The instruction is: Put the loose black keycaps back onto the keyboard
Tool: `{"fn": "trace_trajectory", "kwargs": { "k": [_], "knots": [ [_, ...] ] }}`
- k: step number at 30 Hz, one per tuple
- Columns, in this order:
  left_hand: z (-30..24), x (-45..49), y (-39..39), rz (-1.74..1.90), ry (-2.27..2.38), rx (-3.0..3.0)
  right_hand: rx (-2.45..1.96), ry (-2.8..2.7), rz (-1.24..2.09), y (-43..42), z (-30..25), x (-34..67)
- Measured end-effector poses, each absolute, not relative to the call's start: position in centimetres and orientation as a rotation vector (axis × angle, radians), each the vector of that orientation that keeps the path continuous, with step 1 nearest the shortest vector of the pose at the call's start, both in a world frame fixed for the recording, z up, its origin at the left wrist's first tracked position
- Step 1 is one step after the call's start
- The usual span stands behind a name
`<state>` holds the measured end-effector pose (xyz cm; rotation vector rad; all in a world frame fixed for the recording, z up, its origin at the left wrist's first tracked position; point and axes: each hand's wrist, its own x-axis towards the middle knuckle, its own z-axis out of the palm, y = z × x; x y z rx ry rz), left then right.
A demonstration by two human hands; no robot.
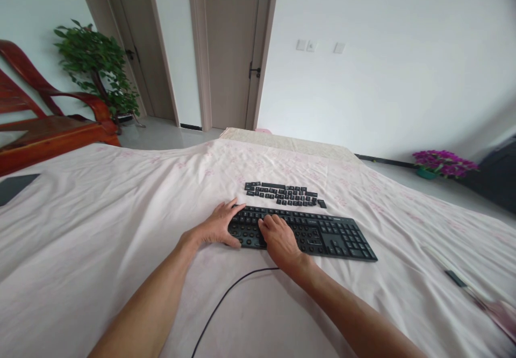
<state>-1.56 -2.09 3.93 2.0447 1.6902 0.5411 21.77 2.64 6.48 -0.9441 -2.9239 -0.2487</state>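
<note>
A black keyboard point(338, 240) lies on the pale pink cloth, with many of its left-side letter keys off and round key sockets showing. My left hand point(220, 223) grips the keyboard's left end, thumb at the near edge and fingers at the far edge. Over the upper middle of the letter area, my right hand point(280, 240) has its fingers curled together and touching the keyboard; whatever is under the fingertips is hidden. Just beyond the keyboard, several loose black keycaps point(282, 194) lie in rows, with a long space bar point(273, 185) among them.
A black cable point(229, 293) curves across the cloth point(153, 272) toward me. At the right lies a slim tool with a dark part point(455, 278), partly blurred. A dark flat object point(18, 186) rests at the left edge. Beyond stand a wooden chair point(52, 116) and a plant point(92, 57).
</note>
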Motion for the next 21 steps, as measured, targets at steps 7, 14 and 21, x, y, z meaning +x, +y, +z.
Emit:
{"fn": "trace_trajectory", "kwargs": {
  "k": [7, 14, 21],
  "knots": [
    [4.2, -1.4, -2.2, 0.523, 1.697, 2.053, -0.917, -2.903, -0.061, 3.7, 7.4, 22.8],
    [4.3, -1.5, -2.2, 0.498, 1.673, 2.055, -1.23, -2.577, 0.003, 9.8, 8.8, 24.7],
    [4.2, -1.6, -2.1, 0.506, 1.665, 2.047, -1.392, -2.675, -0.268, 13.3, 8.8, 23.1]
  ]
}}
